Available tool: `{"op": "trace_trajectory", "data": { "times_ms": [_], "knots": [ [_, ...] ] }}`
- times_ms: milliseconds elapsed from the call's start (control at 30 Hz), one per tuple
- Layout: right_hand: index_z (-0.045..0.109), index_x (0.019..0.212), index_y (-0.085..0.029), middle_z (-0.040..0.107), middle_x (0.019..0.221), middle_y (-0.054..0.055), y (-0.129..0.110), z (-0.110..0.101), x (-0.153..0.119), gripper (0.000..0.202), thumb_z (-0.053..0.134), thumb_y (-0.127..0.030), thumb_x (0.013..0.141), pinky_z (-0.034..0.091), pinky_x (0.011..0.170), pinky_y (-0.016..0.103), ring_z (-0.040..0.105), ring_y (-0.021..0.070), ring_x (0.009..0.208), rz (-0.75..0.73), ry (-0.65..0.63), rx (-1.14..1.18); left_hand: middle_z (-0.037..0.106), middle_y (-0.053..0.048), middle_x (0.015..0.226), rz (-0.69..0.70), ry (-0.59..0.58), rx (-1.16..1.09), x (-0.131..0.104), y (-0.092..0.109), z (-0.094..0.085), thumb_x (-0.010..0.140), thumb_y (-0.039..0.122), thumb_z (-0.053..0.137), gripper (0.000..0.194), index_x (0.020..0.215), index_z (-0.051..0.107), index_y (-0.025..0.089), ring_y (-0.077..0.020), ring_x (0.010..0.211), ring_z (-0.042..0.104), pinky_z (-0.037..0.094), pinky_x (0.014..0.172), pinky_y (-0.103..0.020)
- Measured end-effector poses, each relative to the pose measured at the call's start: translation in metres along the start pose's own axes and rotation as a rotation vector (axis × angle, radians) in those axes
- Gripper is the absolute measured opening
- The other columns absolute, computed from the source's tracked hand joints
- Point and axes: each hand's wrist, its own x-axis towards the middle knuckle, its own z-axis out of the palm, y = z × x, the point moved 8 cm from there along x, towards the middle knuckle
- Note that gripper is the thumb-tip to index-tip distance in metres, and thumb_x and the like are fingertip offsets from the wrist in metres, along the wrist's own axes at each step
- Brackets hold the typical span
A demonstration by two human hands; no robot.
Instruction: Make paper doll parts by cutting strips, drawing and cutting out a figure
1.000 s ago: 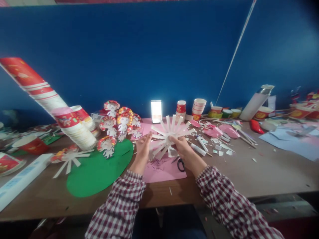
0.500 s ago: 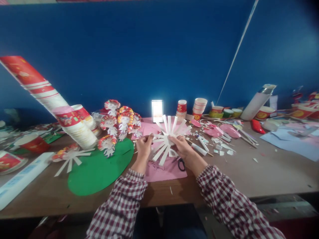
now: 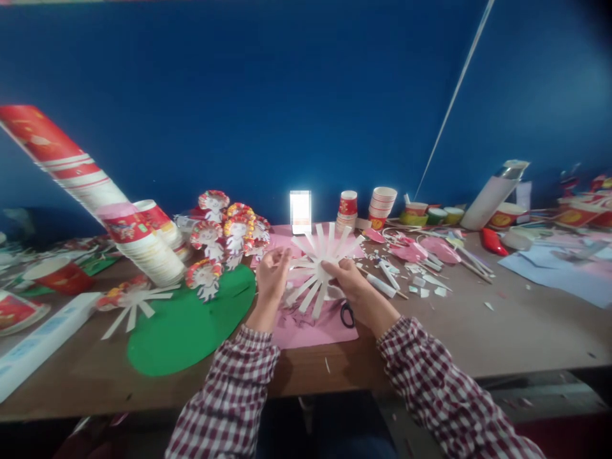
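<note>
A white paper cup cut into strips (image 3: 319, 269) is spread flat like a sunburst in front of me. My right hand (image 3: 354, 284) pinches it at the centre, with the thumb on top. Just left of the strip ends is my left hand (image 3: 272, 277), its fingers loosely bent and apart from the strips as far as I can see. Black-handled scissors (image 3: 347, 314) lie under my right hand on a pink paper sheet (image 3: 306, 335), their blades partly hidden.
Several paper figures with red-yellow curled rims (image 3: 208, 239) stand left, by a green oval sheet (image 3: 191, 331). A leaning stack of paper cups (image 3: 129, 236) rises behind a second cut cup (image 3: 136, 299). Paper scraps (image 3: 423, 284) litter the right. A bright screen (image 3: 301, 210) stands ahead.
My left hand has loosened from a strip's end and shifted slightly left, its fingers turned upward. The right hand still holds the cut cup, which has tilted a little.
</note>
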Motion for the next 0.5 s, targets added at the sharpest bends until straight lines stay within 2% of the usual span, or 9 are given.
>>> {"op": "trace_trajectory", "data": {
  "times_ms": [100, 167, 233, 300, 367, 500],
  "knots": [
    [0.066, 0.077, -0.016, 0.066, 0.067, 0.002, -0.005, 0.004, -0.014, 0.017, 0.070, -0.033, 0.076, 0.042, 0.051, 0.021, 0.056, 0.0109, 0.056, 0.017, -0.042, -0.012, 0.068, -0.006, 0.082, 0.004, -0.097, -0.007, -0.002, 0.006, 0.005, 0.062, 0.057, 0.077, 0.058, 0.100, 0.067, 0.014, -0.0187, 0.074, 0.063, 0.047, 0.066, -0.027],
    [0.065, 0.079, -0.018, 0.066, 0.071, 0.001, -0.010, 0.005, -0.023, 0.018, 0.071, -0.035, 0.078, 0.043, 0.053, 0.022, 0.056, 0.0114, 0.059, 0.003, -0.064, -0.031, 0.066, -0.005, 0.080, 0.002, -0.090, -0.031, -0.001, 0.005, 0.003, 0.059, 0.056, 0.079, 0.060, 0.101, 0.067, 0.014, -0.0167, 0.070, 0.062, 0.045, 0.062, -0.026],
    [0.064, 0.078, -0.019, 0.065, 0.070, 0.000, -0.007, 0.007, -0.025, 0.017, 0.072, -0.034, 0.077, 0.043, 0.052, 0.022, 0.056, 0.0115, 0.059, 0.026, -0.089, -0.074, 0.063, -0.001, 0.071, 0.008, -0.077, -0.054, 0.002, 0.003, 0.001, 0.062, 0.056, 0.076, 0.051, 0.092, 0.069, 0.014, -0.0137, 0.063, 0.057, 0.042, 0.059, -0.024],
    [0.064, 0.075, -0.019, 0.063, 0.065, -0.001, 0.002, 0.010, -0.019, 0.013, 0.073, -0.029, 0.076, 0.040, 0.049, 0.022, 0.054, 0.0111, 0.054, 0.071, -0.141, -0.112, 0.056, 0.002, 0.058, 0.020, -0.070, -0.062, 0.004, 0.001, 0.000, 0.067, 0.055, 0.072, 0.041, 0.073, 0.068, 0.015, -0.0112, 0.056, 0.050, 0.038, 0.056, -0.023],
    [0.065, 0.071, -0.017, 0.062, 0.060, 0.000, 0.011, 0.014, -0.009, 0.014, 0.075, -0.027, 0.073, 0.038, 0.047, 0.022, 0.052, 0.0104, 0.050, 0.093, -0.205, -0.126, 0.049, 0.004, 0.050, 0.033, -0.064, -0.065, 0.005, -0.002, 0.000, 0.069, 0.053, 0.069, 0.038, 0.060, 0.064, 0.016, -0.0103, 0.052, 0.046, 0.035, 0.054, -0.023],
    [0.065, 0.068, -0.014, 0.061, 0.056, 0.000, 0.023, 0.016, 0.006, 0.022, 0.078, -0.032, 0.068, 0.036, 0.043, 0.021, 0.051, 0.0095, 0.047, 0.093, -0.243, -0.078, 0.050, 0.003, 0.049, 0.047, -0.029, -0.060, 0.008, -0.005, -0.004, 0.069, 0.047, 0.070, 0.034, 0.057, 0.064, 0.016, -0.0107, 0.053, 0.045, 0.033, 0.054, -0.023]
  ]
}}
